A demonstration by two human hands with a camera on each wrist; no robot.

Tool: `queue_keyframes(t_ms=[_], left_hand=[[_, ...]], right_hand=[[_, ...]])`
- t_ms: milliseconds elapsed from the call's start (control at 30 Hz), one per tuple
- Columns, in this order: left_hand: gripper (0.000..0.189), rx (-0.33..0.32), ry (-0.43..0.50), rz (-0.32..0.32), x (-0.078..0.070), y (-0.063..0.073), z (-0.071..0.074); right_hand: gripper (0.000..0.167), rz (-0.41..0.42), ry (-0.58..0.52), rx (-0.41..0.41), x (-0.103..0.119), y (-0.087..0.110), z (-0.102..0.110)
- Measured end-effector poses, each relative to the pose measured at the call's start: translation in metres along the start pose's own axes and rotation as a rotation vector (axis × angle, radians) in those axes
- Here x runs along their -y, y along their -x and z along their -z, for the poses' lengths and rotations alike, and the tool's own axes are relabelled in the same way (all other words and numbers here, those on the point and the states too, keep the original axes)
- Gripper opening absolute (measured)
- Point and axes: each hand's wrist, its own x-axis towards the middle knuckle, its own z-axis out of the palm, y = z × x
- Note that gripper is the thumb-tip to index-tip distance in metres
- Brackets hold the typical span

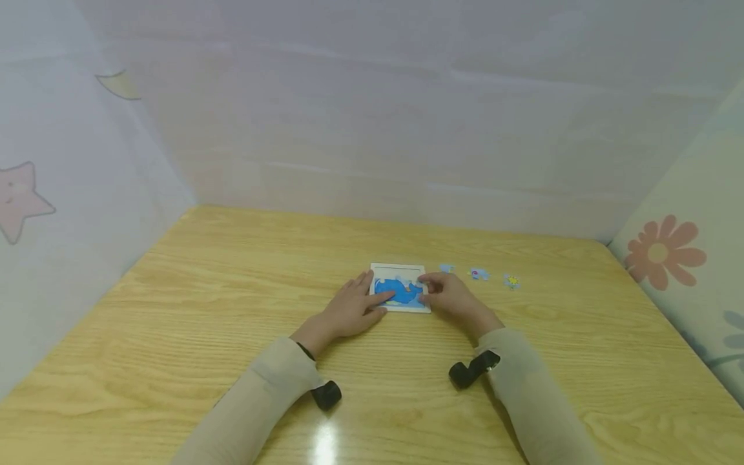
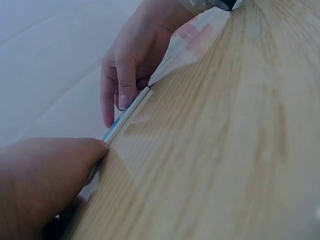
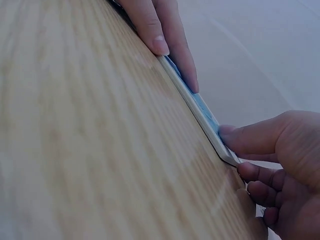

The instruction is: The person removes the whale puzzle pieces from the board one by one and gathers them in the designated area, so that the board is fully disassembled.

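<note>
A jigsaw puzzle in a white frame tray lies on the table, its lower part filled with a blue animal picture. My left hand rests over the tray's left side with fingers extended, one fingertip pressing on the blue picture. At the right edge, my right hand has thumb and index finger spread around a puzzle piece in the tray. In the right wrist view its thumb lies on the blue surface, and the other fingers curl beside the frame. The piece's outline is mostly hidden.
Three loose puzzle pieces lie right of the tray: a small blue one, one with a pink mark and one with a yellow flower. The wooden table meets pale printed cloth walls at back and sides.
</note>
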Motion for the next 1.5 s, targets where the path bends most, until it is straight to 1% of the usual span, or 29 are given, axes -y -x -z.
queue_keyframes(t_ms=[133, 233, 300, 500, 567, 733, 1067, 1200, 1267, 1500], left_hand=[[0.043, 0.007, -0.006, 0.002, -0.001, 0.0, 0.001], [0.043, 0.008, -0.007, 0.0, -0.002, 0.0, 0.001], [0.043, 0.006, -0.003, -0.002, -0.002, 0.0, 0.002], [0.043, -0.001, -0.007, -0.002, -0.001, -0.002, 0.002], [0.043, -0.004, -0.006, 0.0, -0.001, -0.002, 0.001], [0.042, -0.004, -0.006, 0.001, -0.001, -0.002, 0.001], [0.042, -0.008, -0.012, -0.001, -0.002, -0.002, 0.0], [0.043, -0.004, -0.009, 0.008, -0.003, -0.002, 0.002], [0.043, -0.004, -0.013, 0.012, -0.004, -0.002, 0.002], [0.043, -0.006, -0.025, 0.02, -0.005, -0.003, 0.002]], right_hand=[[0.038, 0.021, 0.045, -0.013, -0.001, 0.0, -0.002], [0.034, 0.024, 0.074, -0.039, -0.002, -0.002, -0.004], [0.033, 0.019, 0.08, -0.053, -0.002, -0.003, -0.005], [0.029, -0.039, 0.103, -0.093, -0.001, -0.006, -0.009], [0.028, -0.045, 0.102, -0.104, -0.001, -0.006, -0.01], [0.026, -0.021, 0.097, -0.123, -0.003, -0.006, -0.012], [0.025, 0.03, 0.07, -0.134, 0.0, -0.005, -0.012], [0.026, 0.03, 0.063, -0.138, 0.0, -0.006, -0.012], [0.026, 0.016, 0.056, -0.14, 0.0, -0.007, -0.012], [0.028, 0.003, 0.048, -0.121, -0.001, -0.007, -0.011]])
